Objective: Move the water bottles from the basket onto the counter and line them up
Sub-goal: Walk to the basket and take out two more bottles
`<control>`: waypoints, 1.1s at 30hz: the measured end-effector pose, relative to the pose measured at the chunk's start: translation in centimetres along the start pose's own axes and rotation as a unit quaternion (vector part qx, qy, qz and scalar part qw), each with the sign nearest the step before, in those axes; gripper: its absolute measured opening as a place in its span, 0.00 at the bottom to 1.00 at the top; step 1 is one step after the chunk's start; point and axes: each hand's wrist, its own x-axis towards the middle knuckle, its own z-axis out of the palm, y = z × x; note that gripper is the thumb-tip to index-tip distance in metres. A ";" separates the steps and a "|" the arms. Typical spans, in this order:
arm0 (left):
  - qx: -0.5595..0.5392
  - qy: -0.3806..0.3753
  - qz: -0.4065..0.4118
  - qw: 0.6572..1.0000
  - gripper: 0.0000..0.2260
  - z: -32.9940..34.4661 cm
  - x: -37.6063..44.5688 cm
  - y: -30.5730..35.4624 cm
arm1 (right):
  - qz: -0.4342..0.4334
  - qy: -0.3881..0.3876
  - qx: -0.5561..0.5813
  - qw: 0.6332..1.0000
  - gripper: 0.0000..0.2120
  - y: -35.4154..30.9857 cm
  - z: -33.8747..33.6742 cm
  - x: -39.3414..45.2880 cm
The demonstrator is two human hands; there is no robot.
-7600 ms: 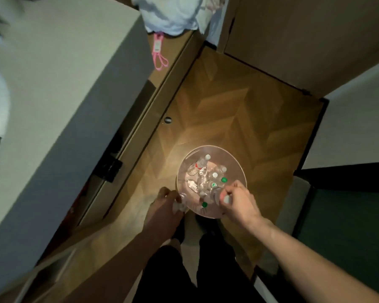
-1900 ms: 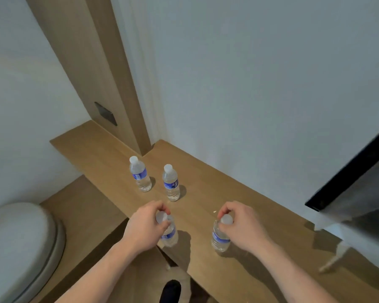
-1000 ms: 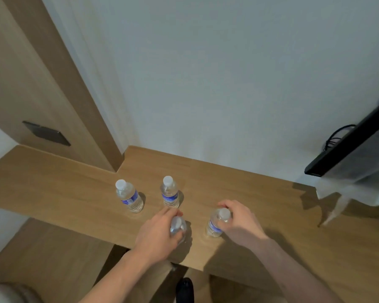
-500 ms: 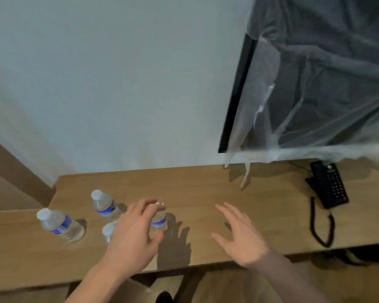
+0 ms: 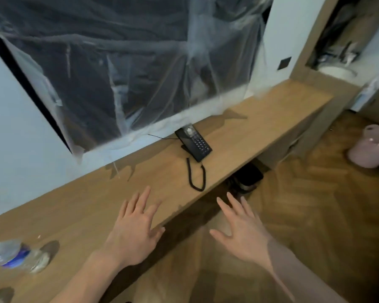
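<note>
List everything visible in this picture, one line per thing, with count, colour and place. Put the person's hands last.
clear plastic water bottle with blue label: one, clear with a blue band, on the counter at the far left edge of the view.
long wooden counter: one, light brown, running along the wall.
black corded desk telephone: one, black, on the counter below the screen, its coiled cord trailing toward the front edge.
large dark screen under clear plastic sheeting: one, black, on the wall above the counter.
round pale pink basket: one, pink, on the wooden floor at far right.
left hand: open, fingers spread, over the counter's front edge.
right hand: open, fingers spread, over the floor.
</note>
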 end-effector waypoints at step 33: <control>0.060 -0.091 0.320 0.941 0.34 -2.9 37.9 41.0 | 0.295 0.113 0.065 0.947 0.42 36.3 -19.1 4.3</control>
